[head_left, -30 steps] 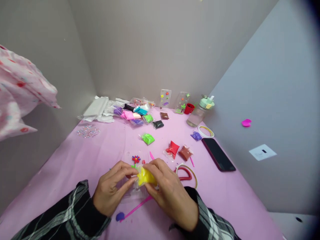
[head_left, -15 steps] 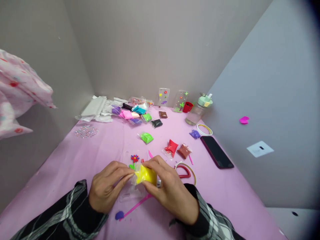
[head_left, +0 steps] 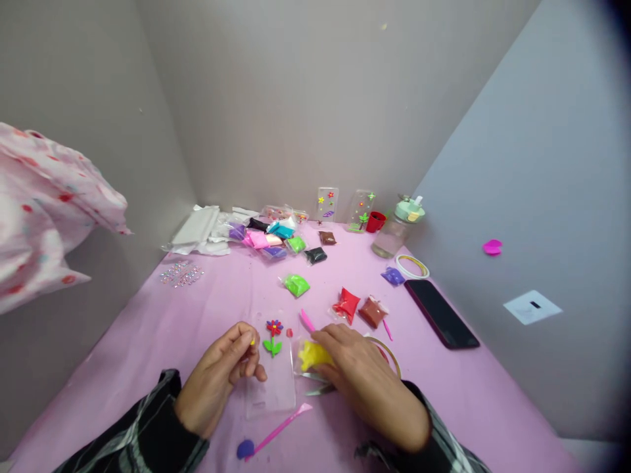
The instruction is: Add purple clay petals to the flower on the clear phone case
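My left hand (head_left: 221, 374) pinches a tiny bit of yellow clay (head_left: 253, 341) between thumb and forefinger, beside a clear phone case (head_left: 273, 395). The case lies flat, with a clay flower (head_left: 275, 327) of red and blue petals and green leaves (head_left: 272, 346) on its upper part. To the right of the case, my right hand (head_left: 362, 371) is closed over a packet of yellow clay (head_left: 313, 356), low at the table. Scissors (head_left: 320, 389) show partly below that hand. Near the front lie a pink modelling tool (head_left: 280, 428) and a dark blue clay lump (head_left: 245, 449).
Red (head_left: 346, 305), brown (head_left: 373, 311) and green clay packets (head_left: 296, 285) lie beyond my hands. More packets (head_left: 273, 240) are heaped at the back. A bottle (head_left: 392, 233), a tape roll (head_left: 413, 267) and a phone (head_left: 441, 314) stand or lie along the right.
My hands have moved apart. The left has drawn away with a small yellow bit, and the right has carried the yellow packet right and down, uncovering the case and flower.
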A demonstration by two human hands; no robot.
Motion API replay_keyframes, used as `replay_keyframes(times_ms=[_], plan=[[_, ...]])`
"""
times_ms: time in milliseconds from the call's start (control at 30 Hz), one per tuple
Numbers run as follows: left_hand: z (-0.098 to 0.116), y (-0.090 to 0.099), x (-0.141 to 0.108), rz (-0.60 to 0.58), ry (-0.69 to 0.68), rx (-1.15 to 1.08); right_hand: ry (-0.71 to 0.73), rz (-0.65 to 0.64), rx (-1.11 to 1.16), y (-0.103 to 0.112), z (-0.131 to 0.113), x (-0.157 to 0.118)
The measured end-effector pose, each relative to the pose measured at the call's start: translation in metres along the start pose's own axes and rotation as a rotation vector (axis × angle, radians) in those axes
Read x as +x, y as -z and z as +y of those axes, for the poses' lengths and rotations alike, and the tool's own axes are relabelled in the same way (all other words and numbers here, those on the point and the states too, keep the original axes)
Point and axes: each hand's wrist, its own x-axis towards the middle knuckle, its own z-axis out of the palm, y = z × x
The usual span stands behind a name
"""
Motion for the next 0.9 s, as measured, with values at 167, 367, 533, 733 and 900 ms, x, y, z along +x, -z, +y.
replay_keyframes(times_ms=[167, 367, 533, 733, 900], plan=[[0.000, 0.000, -0.001, -0.057, 0.043, -0.029, 0.048, 0.098, 0.075, -0.005, -0.005, 0.002], [-0.007, 0.008, 0.002, 0.008, 0.020, 0.051, 0.094, 0.171, 0.122, -0.011, -0.005, 0.004], [-0.005, 0.012, 0.005, 0.019, -0.066, 0.071, 0.129, 0.222, 0.156, -0.014, -0.005, 0.006], [-0.008, 0.010, 0.009, 0.094, -0.087, 0.126, 0.129, 0.231, 0.189, -0.016, -0.005, 0.008], [-0.005, 0.011, 0.019, 0.059, -0.150, 0.238, 0.136, 0.211, 0.271, -0.021, -0.005, 0.011]])
